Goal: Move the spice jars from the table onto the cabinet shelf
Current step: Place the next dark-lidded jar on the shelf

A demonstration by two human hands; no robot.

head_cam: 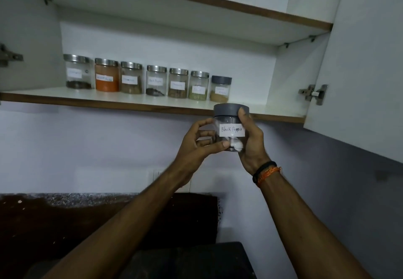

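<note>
A clear jar with a grey lid and a "Black Pepper" label (231, 130) is held up just below the front edge of the cabinet shelf (130, 102). My right hand (250, 141) grips its right side, one finger up on the lid. My left hand (196, 145) touches its lower left side with thumb and fingertips. On the shelf stands a row of several labelled spice jars, from a steel-lidded jar at the left (78, 72) past an orange-filled jar (106, 75) to a grey-lidded jar at the right (220, 89).
The open cabinet door (359, 60) hangs at the right with a metal hinge (314, 93). Bare shelf surface lies right of the jar row. A second shelf (218, 1) sits above. A dark table (192, 263) lies low in view.
</note>
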